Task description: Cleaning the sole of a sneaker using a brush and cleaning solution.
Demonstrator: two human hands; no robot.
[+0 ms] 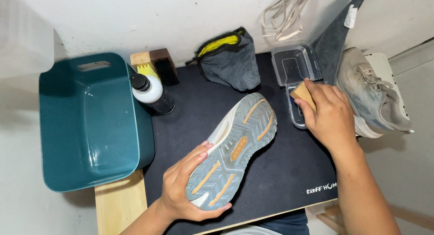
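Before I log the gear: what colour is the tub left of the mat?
Teal, a dark blue-green, on the tub; the head view shows it clearly.

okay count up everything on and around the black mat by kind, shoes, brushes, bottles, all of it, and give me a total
Shoes: 2, one sole-up in the left hand at, one at the right
Brushes: 1
Bottles: 1
Teal tubs: 1
Clear boxes: 1
Tan blocks: 1, in the right hand
Grey cloths: 2
Laces: 1 bundle
Total: 10
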